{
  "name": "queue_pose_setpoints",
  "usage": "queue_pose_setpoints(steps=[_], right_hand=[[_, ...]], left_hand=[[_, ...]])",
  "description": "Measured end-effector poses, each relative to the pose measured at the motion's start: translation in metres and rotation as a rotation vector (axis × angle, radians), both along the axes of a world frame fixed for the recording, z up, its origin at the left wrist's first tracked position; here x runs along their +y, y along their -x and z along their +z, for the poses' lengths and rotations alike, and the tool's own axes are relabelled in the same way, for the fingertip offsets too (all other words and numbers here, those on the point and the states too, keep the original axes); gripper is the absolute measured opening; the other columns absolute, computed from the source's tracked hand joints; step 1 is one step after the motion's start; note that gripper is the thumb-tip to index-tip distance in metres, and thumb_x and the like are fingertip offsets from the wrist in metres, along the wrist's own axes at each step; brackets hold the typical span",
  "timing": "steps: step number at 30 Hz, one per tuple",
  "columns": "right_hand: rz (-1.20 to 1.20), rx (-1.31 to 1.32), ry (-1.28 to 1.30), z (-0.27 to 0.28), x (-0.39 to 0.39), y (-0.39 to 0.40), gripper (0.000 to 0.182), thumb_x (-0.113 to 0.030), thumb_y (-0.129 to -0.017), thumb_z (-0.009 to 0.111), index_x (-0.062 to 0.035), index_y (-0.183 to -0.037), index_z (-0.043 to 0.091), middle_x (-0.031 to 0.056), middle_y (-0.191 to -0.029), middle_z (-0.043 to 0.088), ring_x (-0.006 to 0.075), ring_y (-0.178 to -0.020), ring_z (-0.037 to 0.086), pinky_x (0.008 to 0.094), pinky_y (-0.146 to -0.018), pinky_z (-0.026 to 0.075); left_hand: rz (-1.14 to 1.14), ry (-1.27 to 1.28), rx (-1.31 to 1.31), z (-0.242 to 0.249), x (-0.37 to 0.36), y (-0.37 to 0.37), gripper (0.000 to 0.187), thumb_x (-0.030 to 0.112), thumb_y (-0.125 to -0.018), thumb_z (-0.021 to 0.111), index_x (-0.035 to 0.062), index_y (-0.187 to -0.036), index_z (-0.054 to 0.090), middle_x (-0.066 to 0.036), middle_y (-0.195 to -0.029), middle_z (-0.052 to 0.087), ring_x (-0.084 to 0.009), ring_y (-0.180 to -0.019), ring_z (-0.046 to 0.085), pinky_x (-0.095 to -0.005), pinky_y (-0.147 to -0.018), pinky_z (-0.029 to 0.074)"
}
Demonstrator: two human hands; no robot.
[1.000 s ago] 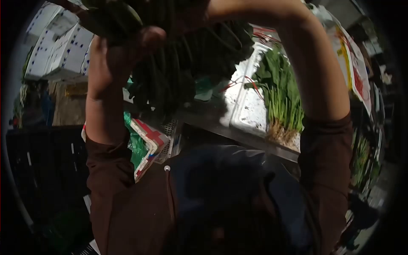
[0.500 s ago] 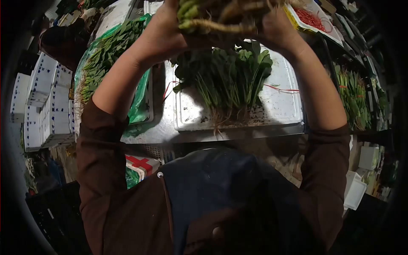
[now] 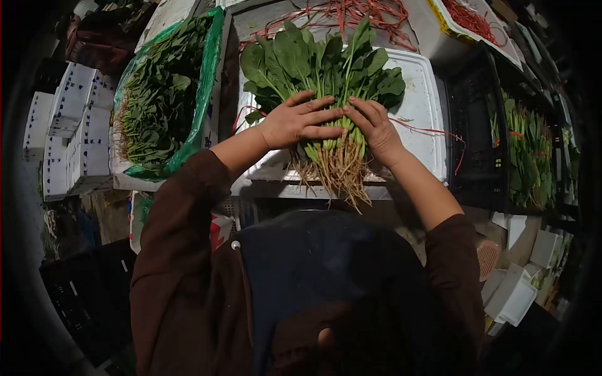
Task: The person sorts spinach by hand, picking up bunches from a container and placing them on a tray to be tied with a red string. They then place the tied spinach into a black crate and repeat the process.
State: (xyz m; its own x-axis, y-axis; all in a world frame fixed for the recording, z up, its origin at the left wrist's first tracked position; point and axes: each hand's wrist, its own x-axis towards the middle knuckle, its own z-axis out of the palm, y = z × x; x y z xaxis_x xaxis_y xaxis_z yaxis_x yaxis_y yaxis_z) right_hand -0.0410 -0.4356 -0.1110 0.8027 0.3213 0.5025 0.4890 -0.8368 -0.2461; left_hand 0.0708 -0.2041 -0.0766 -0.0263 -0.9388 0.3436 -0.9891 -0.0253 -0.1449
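Observation:
A bunch of spinach (image 3: 342, 160) lies on other spinach on a white foam tray (image 3: 419, 78), leaves away from me and pale brown roots toward me. My left hand (image 3: 301, 122) rests across the stems from the left, its fingers slightly apart and curved over them. From the right, my right hand (image 3: 374, 128) wraps its bent fingers over the same stems. The bunch is clasped between both hands, and their fingertips nearly meet on top. My thumbs are not clearly visible. A thin red tie (image 3: 426, 130) runs out from under the spinach on the right.
Loose red ties (image 3: 342, 14) lie behind the tray. On the left, greens (image 3: 164, 103) fill a box lined with green plastic (image 3: 215, 53). White boxes (image 3: 94, 144) are stacked beyond it. A black crate (image 3: 473, 135) and bundled greens (image 3: 530, 150) stand at right.
Both hands have come down and toward me, bringing the spinach bunch from high in the view onto the spinach on the tray. My fingers now lie over its stems.

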Motion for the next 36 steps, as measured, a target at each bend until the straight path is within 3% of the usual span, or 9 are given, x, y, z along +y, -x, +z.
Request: queue_pose_setpoints(steps=[4, 10, 11, 16, 22, 24, 29, 31, 36], right_hand=[[0.001, -0.151, -0.07, 0.017, 0.002, -0.012, 0.069, 0.001, -0.072, 0.056, -0.0259, -0.135, 0.042, 0.0017, -0.133, 0.042, 0.0274, -0.111, 0.044, 0.0348, -0.092, 0.045], [-0.092, 0.082, 0.453, 0.019, 0.009, -0.001, 0.067, -0.002, -0.077, 0.051, -0.0298, -0.137, 0.039, 0.0022, -0.139, 0.039, 0.0303, -0.113, 0.047, 0.0363, -0.092, 0.046], [-0.092, 0.155, 0.37, 0.027, 0.01, -0.001, 0.067, -0.001, -0.078, 0.05, -0.0313, -0.137, 0.039, 0.0033, -0.14, 0.039, 0.0325, -0.113, 0.048, 0.0381, -0.093, 0.046], [-0.053, 0.319, 0.114, 0.032, 0.016, -0.001, 0.065, 0.004, -0.076, 0.047, -0.028, -0.133, 0.045, 0.005, -0.141, 0.039, 0.0344, -0.118, 0.044, 0.0405, -0.098, 0.041], [-0.036, 0.459, -0.306, 0.026, 0.012, 0.004, 0.052, 0.001, -0.08, 0.052, -0.0179, -0.128, 0.051, 0.0102, -0.14, 0.039, 0.033, -0.123, 0.039, 0.0407, -0.104, 0.033], [-0.166, 0.333, -0.518, 0.018, 0.018, 0.003, 0.043, -0.015, -0.086, 0.055, -0.0172, -0.129, 0.051, 0.0131, -0.14, 0.038, 0.0339, -0.125, 0.036, 0.0424, -0.104, 0.03], [-0.288, 0.185, -0.233, 0.025, 0.06, -0.002, 0.049, -0.036, -0.087, 0.056, -0.0255, -0.134, 0.046, 0.0108, -0.144, 0.034, 0.0375, -0.131, 0.026, 0.0496, -0.107, 0.022], [-0.247, 0.275, -0.015, 0.013, 0.068, -0.005, 0.051, -0.041, -0.086, 0.056, -0.0314, -0.134, 0.045, 0.0062, -0.146, 0.032, 0.0372, -0.133, 0.024, 0.0523, -0.109, 0.019], [-0.267, 0.271, -0.001, 0.008, 0.068, -0.001, 0.051, -0.041, -0.087, 0.054, -0.0304, -0.135, 0.044, 0.006, -0.144, 0.034, 0.0358, -0.134, 0.024, 0.0525, -0.109, 0.018]], left_hand=[[0.073, 0.027, -0.16, 0.031, 0.006, -0.005, 0.061, 0.019, -0.081, 0.052, 0.0473, -0.133, 0.036, 0.005, -0.143, 0.037, -0.0189, -0.129, 0.04, -0.0401, -0.102, 0.035], [0.356, -0.139, -0.196, 0.006, 0.032, 0.001, 0.077, 0.019, -0.074, 0.064, 0.0452, -0.139, 0.029, 0.002, -0.144, 0.034, -0.0266, -0.119, 0.044, -0.0391, -0.095, 0.039], [0.384, -0.101, -0.213, 0.01, 0.033, 0.002, 0.081, 0.012, -0.074, 0.062, 0.0413, -0.141, 0.028, -0.003, -0.138, 0.038, -0.0257, -0.105, 0.051, -0.0366, -0.087, 0.042], [0.62, -0.367, -0.032, 0.025, 0.033, 0.012, 0.082, 0.003, -0.074, 0.058, 0.0364, -0.142, 0.028, -0.009, -0.131, 0.042, -0.0242, -0.098, 0.054, -0.034, -0.077, 0.047], [0.462, -0.014, 0.496, 0.005, 0.05, 0.018, 0.072, -0.011, -0.073, 0.048, 0.0235, -0.136, 0.039, -0.016, -0.128, 0.042, -0.0346, -0.109, 0.051, -0.0394, -0.089, 0.047], [0.486, 0.087, 0.656, 0.004, 0.053, 0.022, 0.063, -0.006, -0.076, 0.049, 0.0183, -0.133, 0.041, -0.017, -0.128, 0.042, -0.0352, -0.111, 0.05, -0.039, -0.091, 0.046], [0.598, 0.388, 0.909, -0.014, 0.038, 0.034, 0.041, 0.013, -0.085, 0.056, 0.0039, -0.124, 0.049, -0.02, -0.125, 0.043, -0.0373, -0.115, 0.046, -0.0391, -0.096, 0.04], [0.594, 0.379, 0.928, -0.021, 0.026, 0.046, 0.042, 0.012, -0.084, 0.055, 0.004, -0.124, 0.048, -0.02, -0.126, 0.042, -0.0376, -0.115, 0.046, -0.0395, -0.096, 0.04], [0.549, 0.443, 1.018, -0.011, 0.039, 0.044, 0.043, 0.003, -0.083, 0.05, 0.0051, -0.125, 0.047, -0.018, -0.129, 0.041, -0.0366, -0.115, 0.046, -0.0387, -0.096, 0.04]])
